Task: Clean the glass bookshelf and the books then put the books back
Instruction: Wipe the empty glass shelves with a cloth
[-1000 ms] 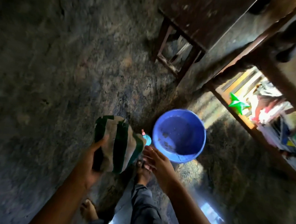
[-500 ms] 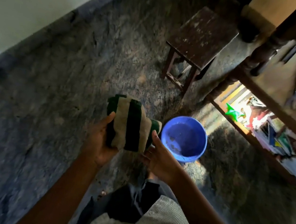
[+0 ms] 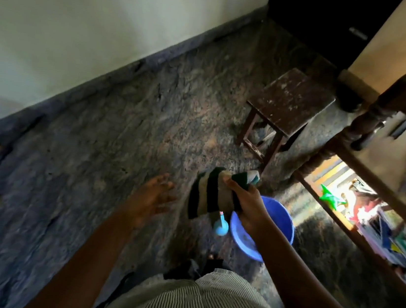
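My right hand [image 3: 248,206] grips a green-and-cream striped cloth [image 3: 211,192], which hangs over the floor just left of a blue bucket [image 3: 278,223]. My left hand [image 3: 149,198] is apart from the cloth, to its left, with fingers spread and nothing in it. A small blue spray bottle [image 3: 221,226] stands on the floor under the cloth, beside the bucket. The wooden bookshelf [image 3: 366,162] runs along the right, and books and papers [image 3: 392,235] lie on its sunlit lower shelf.
A dark wooden stool [image 3: 288,105] stands on the stone floor beyond the bucket, close to the shelf's turned post. A green star-shaped object [image 3: 330,197] lies on the lower shelf. A pale wall with a dark skirting runs along the left. Pale wooden bars show at the far left edge.
The cloth has passed from both hands to my right hand alone; my left hand let go and moved left. The view has risen, showing more wall and floor.
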Action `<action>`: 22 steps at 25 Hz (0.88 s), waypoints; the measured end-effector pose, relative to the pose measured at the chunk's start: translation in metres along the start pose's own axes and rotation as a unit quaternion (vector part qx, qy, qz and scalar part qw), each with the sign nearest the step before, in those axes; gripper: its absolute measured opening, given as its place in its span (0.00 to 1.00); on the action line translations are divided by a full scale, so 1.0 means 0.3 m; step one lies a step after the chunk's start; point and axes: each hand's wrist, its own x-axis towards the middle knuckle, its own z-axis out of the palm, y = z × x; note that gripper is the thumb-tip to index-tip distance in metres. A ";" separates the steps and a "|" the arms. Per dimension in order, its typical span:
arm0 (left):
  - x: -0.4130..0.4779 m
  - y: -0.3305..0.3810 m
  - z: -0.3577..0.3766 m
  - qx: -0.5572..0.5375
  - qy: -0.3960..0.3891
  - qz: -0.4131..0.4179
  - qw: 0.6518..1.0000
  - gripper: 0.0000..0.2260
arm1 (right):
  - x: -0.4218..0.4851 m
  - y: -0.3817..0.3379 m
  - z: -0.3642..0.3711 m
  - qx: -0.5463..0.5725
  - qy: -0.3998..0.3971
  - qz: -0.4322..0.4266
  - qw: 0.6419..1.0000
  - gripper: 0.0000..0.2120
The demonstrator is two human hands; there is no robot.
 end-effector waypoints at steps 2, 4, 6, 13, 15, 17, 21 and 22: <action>0.018 0.018 -0.040 0.015 0.006 0.014 1.000 0.14 | 0.057 0.016 -0.011 -0.069 0.040 -0.020 0.997 0.08; 0.058 0.040 -0.081 -0.001 0.019 0.027 0.999 0.12 | 0.104 0.037 -0.047 -0.128 0.076 -0.007 0.989 0.11; 0.153 0.082 -0.113 -0.027 0.010 0.016 0.999 0.10 | 0.141 0.050 -0.082 -0.141 0.102 0.012 0.985 0.14; 0.816 0.333 0.111 0.059 -0.116 -0.136 0.982 0.07 | 0.284 -0.025 -0.074 -0.120 0.283 0.061 0.950 0.04; 1.039 0.430 0.217 0.105 -0.140 -0.160 0.971 0.07 | 0.356 -0.079 -0.019 -0.107 0.344 0.065 0.931 0.05; 1.196 0.512 0.328 0.131 -0.168 -0.174 0.961 0.09 | 0.418 -0.154 0.021 -0.107 0.391 0.071 0.911 0.10; 1.386 0.595 0.533 0.136 -0.172 -0.231 0.948 0.18 | 0.502 -0.290 0.072 -0.088 0.430 0.045 0.897 0.09; 1.416 0.600 0.580 0.141 -0.168 -0.247 0.944 0.21 | 0.521 -0.314 0.081 -0.088 0.436 0.042 0.895 0.09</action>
